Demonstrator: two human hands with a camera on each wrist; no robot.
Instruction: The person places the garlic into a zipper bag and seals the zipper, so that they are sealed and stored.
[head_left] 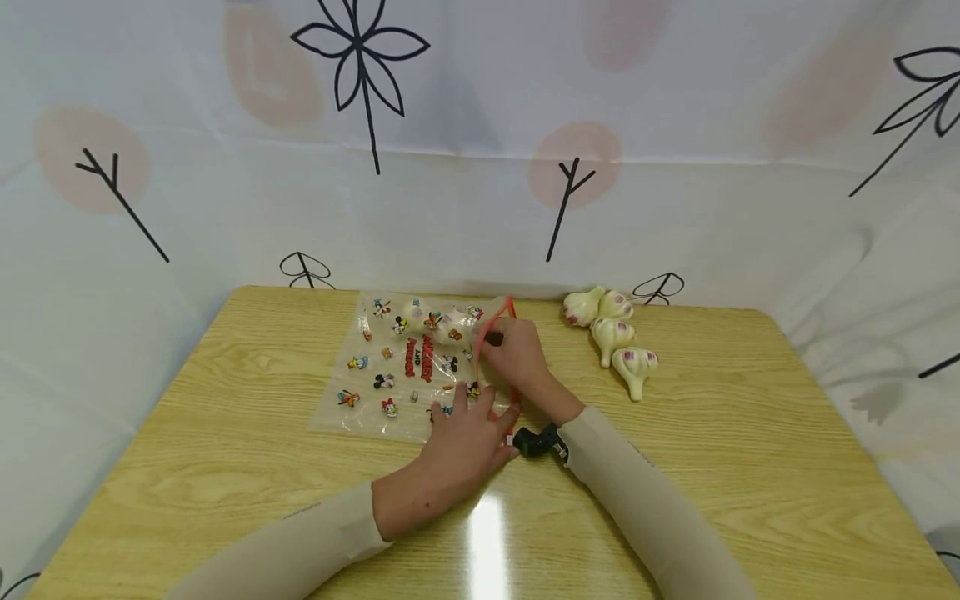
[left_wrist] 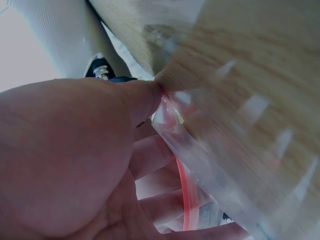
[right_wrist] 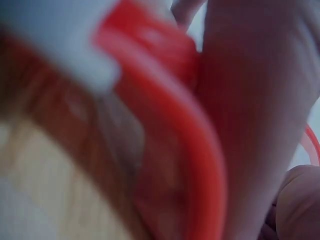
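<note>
A clear zip bag [head_left: 405, 400] with cartoon figures and a red zip edge lies flat on the wooden table, its mouth lifted on the right side. My left hand [head_left: 461, 446] spreads over the bag's near right corner. In the left wrist view its thumb and fingers pinch the film by the red strip [left_wrist: 187, 200]. My right hand [head_left: 517, 358] reaches leftward into the mouth; its fingertips are hidden behind film, and what they hold cannot be made out. The right wrist view is blurred, with the red strip [right_wrist: 210, 165] crossing in front of the hand.
Several garlic bulbs [head_left: 613, 333] lie in a bent row to the right of the bag, near the table's back edge. A patterned cloth [head_left: 465, 217] hangs behind the wooden table [head_left: 247, 400]. A dark wrist camera [head_left: 534, 442] sits beside the right cuff.
</note>
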